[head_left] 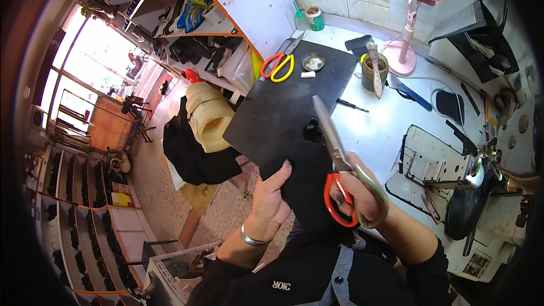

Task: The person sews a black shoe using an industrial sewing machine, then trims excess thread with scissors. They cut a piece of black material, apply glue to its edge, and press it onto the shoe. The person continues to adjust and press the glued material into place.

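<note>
I see right hand point(362, 192) gripping orange-handled steel scissors point(340, 164), blades pointing toward desk's far edge; left hand point(272, 198) pinches black leather sheet point(283, 119), probably between the blades.

Right hand point(362, 192) palm concealed behind scissors point(340, 158) handles; black sheet point(289, 119) near edge hidden under both hands; shelf contents point(68, 192) too small to identify.

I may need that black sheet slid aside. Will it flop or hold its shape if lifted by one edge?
The black sheet probably holds its shape: it overhangs the white table without drooping. It looks thin, so likely light with some flex; the left hand steadies it by one edge. The right hand has scissors on it, so it probably cuts easily.
</note>
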{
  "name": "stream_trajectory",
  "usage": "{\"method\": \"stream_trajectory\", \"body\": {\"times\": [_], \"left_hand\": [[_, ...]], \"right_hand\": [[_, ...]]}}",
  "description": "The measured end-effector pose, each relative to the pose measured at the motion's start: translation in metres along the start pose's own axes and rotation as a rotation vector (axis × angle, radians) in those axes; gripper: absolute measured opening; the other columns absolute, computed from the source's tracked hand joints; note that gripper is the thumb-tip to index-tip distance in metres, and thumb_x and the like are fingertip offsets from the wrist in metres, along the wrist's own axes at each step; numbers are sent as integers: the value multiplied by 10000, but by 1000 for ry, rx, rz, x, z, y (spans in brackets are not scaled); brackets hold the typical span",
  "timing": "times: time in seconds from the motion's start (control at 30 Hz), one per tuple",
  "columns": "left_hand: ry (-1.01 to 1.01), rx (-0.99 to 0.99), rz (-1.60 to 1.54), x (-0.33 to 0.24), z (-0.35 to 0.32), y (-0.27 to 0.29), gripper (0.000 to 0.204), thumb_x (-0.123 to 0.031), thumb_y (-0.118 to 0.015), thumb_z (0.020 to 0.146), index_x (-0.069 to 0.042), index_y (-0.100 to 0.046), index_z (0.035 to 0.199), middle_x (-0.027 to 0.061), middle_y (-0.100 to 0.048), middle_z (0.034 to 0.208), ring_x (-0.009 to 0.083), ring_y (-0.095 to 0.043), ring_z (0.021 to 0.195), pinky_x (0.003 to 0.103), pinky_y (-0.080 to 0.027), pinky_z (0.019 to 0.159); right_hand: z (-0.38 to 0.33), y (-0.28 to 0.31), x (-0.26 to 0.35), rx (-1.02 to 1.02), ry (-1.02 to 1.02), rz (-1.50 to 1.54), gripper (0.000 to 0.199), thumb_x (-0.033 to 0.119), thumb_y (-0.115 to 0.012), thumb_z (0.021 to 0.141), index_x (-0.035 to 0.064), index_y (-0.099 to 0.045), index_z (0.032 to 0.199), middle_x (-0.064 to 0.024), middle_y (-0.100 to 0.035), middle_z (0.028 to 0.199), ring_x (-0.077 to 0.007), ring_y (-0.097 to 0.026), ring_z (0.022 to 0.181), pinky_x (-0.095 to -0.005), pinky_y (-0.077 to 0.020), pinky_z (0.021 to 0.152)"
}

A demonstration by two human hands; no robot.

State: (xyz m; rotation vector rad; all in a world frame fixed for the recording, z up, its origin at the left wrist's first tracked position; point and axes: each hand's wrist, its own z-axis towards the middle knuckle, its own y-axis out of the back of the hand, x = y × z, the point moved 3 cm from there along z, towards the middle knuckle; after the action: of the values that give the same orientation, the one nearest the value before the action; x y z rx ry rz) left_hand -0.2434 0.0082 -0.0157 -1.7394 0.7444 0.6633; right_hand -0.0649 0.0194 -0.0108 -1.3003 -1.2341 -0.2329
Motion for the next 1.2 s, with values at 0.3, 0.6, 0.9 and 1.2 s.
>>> {"method": "stream_trajectory", "body": {"times": [0.3, 0.6, 0.9, 1.2], "left_hand": [[4, -43, -57, -5, 2, -2, 384, -181, -458, 984, 17, -459, 1313, 178, -551, 1286, 308, -557, 1165, 442, -435, 1022], [5, 12, -98, -10, 1, -9, 414, -222, -411, 1003, 11, -422, 1346, 182, -514, 1332, 318, -519, 1216, 453, -404, 1052], [35, 67, -167, -10, -2, -11, 389, -75, -495, 959, -6, -436, 1337, 140, -544, 1291, 270, -555, 1170, 423, -453, 1011], [31, 96, -151, -15, -2, -12, 416, -65, -514, 943, -5, -429, 1346, 142, -537, 1305, 265, -552, 1178, 415, -447, 1017]], "right_hand": [[-30, 33, -32, 517, -137, 193, 630, 493, -446, 960, -55, -399, 1266, -104, -559, 771, -91, -486, 470, -208, -398, 462], [-29, 36, -35, 619, -283, 243, 744, 587, -412, 935, -58, -364, 1302, -139, -572, 834, -102, -476, 488, -253, -422, 548], [-30, 31, -27, 579, -343, 322, 770, 609, -406, 928, -64, -367, 1298, -122, -572, 805, -84, -438, 457, -229, -378, 476], [-33, 31, -11, 519, -235, 116, 694, 536, -503, 923, -95, -442, 1206, -65, -534, 673, -56, -377, 412, -208, -313, 381]]}}
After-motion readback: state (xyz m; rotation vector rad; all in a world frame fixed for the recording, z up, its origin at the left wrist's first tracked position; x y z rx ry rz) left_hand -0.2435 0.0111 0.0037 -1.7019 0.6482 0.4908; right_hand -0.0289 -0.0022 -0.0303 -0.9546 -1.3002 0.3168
